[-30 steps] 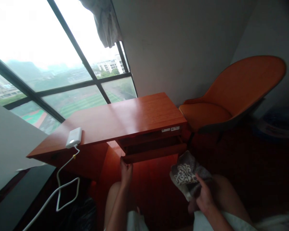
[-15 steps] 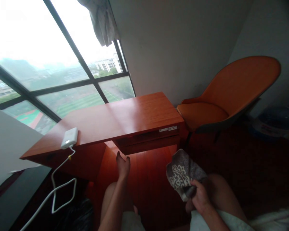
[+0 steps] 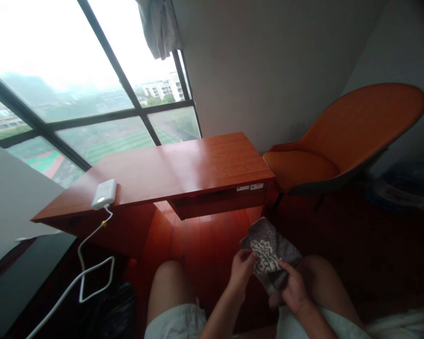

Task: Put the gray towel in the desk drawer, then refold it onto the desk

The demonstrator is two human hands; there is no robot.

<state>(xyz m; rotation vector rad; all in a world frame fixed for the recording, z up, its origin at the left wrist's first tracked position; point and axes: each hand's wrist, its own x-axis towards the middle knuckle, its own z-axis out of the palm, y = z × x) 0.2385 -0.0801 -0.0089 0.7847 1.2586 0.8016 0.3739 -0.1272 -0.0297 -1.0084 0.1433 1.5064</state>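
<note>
Both hands hold a grey cloth with a white pattern (image 3: 268, 247) low in the head view, above my knees. My left hand (image 3: 240, 270) pinches its left edge. My right hand (image 3: 294, 288) grips its lower right part. In front of them stands a red-brown wooden desk (image 3: 183, 169), whose drawer (image 3: 215, 202) under the top sits pushed in. Neither hand touches the desk.
A white charger (image 3: 103, 194) with a white cable (image 3: 92, 268) lies on the desk's left end. An orange chair (image 3: 342, 136) stands to the right by the wall. A large window (image 3: 74, 94) is behind the desk. A dark surface (image 3: 17, 282) is at the lower left.
The drawer went from pulled out to shut. My left hand left the drawer front, came back toward me and took hold of the cloth beside my right hand.
</note>
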